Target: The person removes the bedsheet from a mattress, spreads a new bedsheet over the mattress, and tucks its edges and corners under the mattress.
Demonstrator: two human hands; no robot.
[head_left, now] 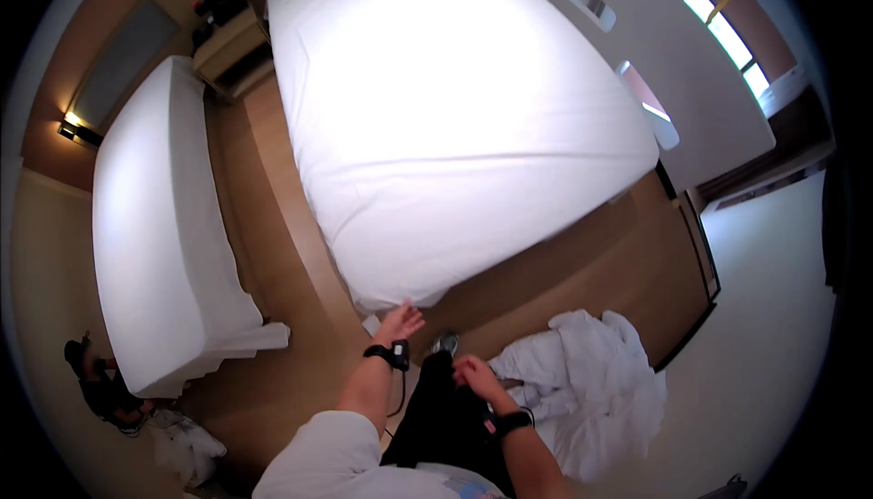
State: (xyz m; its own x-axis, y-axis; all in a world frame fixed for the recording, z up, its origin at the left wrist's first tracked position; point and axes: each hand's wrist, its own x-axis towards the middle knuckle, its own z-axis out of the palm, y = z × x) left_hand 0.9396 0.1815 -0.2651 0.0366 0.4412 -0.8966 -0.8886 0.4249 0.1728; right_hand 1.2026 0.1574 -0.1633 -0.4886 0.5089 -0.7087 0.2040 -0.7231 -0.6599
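My left hand (pixel 400 322) is at the near corner of the large bed, beside the white sheet (pixel 436 171) that covers it. Its fingers are stretched out, with nothing visible in them. Over my dark trousers (pixel 427 417), my right hand (pixel 476 377) hangs loosely with its fingers partly apart, holding nothing that I can see. Each wrist wears a black strap, and the left one carries a small device (pixel 398 353). The sheet lies mostly smooth, with creases across its lower part and its edge hanging at the corner.
Crumpled white bedding (pixel 587 390) lies on the floor to my right. A second bed (pixel 150 226) with a white sheet stands at left, where a person in dark clothes (pixel 105 390) is low by its end. A nightstand (pixel 232 51) is between the beds; a white panel (pixel 682 71) stands at right.
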